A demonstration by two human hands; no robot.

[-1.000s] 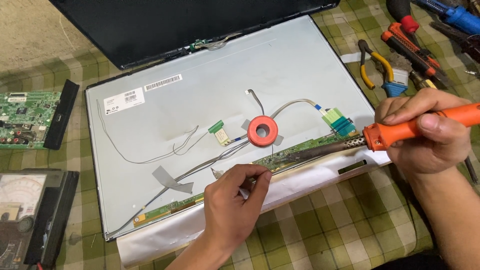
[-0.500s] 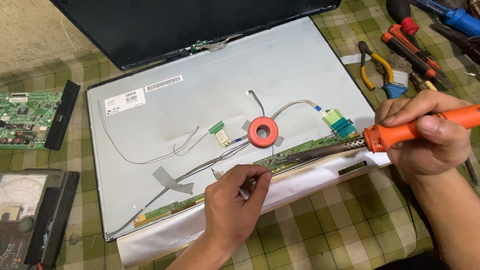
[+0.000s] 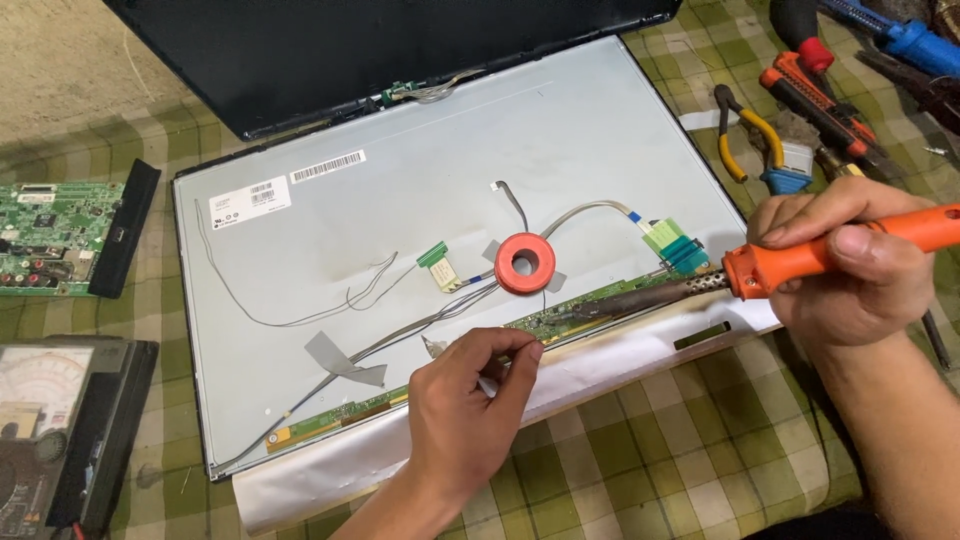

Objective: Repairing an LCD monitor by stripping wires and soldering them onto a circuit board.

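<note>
A grey display panel [image 3: 420, 230] lies face down on a checked cloth, with a narrow green circuit strip [image 3: 560, 315] along its near edge. My right hand [image 3: 850, 265] grips an orange-handled soldering iron [image 3: 800, 262] whose dark tip rests on the strip. My left hand [image 3: 470, 410] pinches a thin white wire or solder piece right at the strip, fingers closed on it. A red tape roll [image 3: 525, 263] sits on the panel among thin grey cables and a taped-down wire.
A green circuit board [image 3: 45, 235] and an analogue meter [image 3: 40, 410] lie at the left. Pliers [image 3: 745, 140], screwdrivers [image 3: 830, 100] and other tools lie at the upper right. A black monitor housing [image 3: 350, 50] lies behind the panel.
</note>
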